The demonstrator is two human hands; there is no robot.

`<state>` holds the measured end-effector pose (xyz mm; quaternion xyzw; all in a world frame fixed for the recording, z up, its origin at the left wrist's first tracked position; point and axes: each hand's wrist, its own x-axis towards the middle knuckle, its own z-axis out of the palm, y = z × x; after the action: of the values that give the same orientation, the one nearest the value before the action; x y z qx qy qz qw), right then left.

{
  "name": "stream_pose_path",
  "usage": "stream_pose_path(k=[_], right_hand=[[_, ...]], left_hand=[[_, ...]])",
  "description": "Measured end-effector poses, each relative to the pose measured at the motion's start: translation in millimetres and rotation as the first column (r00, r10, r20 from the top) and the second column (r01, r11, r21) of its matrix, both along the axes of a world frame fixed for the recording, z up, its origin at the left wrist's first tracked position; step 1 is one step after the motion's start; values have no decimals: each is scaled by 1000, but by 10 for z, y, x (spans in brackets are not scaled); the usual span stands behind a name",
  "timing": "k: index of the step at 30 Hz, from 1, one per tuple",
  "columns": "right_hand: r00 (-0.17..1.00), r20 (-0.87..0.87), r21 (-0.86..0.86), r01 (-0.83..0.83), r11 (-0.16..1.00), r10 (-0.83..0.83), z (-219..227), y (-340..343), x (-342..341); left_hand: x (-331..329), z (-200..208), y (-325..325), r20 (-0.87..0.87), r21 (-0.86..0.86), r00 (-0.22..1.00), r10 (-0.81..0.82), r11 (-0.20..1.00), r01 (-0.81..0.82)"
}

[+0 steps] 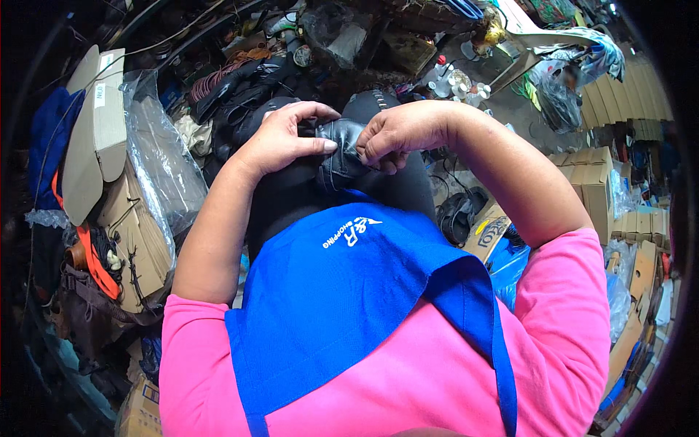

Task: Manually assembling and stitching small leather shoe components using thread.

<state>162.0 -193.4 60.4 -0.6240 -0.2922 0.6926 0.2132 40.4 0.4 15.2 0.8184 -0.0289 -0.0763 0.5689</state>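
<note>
Leather, a small black piece, sits on my lap at upper centre of the frame, pinched from both sides: my left hand presses thumb on it, my right hand curls fingertips around its edge. Keeping both pinches close should hold the fold tight.

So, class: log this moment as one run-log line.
left hand: pinching black leather piece | right hand: gripping same piece | place: over lap, above blue apron | nearby: cardboard boxes
</note>
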Motion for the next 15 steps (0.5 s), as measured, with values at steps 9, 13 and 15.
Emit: stream_pose_path(k=[9,13,15], right_hand=[[1000,0,-15,-32,999,32,3,11,-23],[994,15,-77,112,991,-111,27,32,-26],[990,62,-86,131,988,-126,85,75,-21]], left_hand=[[-1,-47,-21,-3,-24,999,34,999,-34],[1,-62,-7,53,17,998,34,999,-35],[9,-29,4,7,5,1000,-25,1000,25]])
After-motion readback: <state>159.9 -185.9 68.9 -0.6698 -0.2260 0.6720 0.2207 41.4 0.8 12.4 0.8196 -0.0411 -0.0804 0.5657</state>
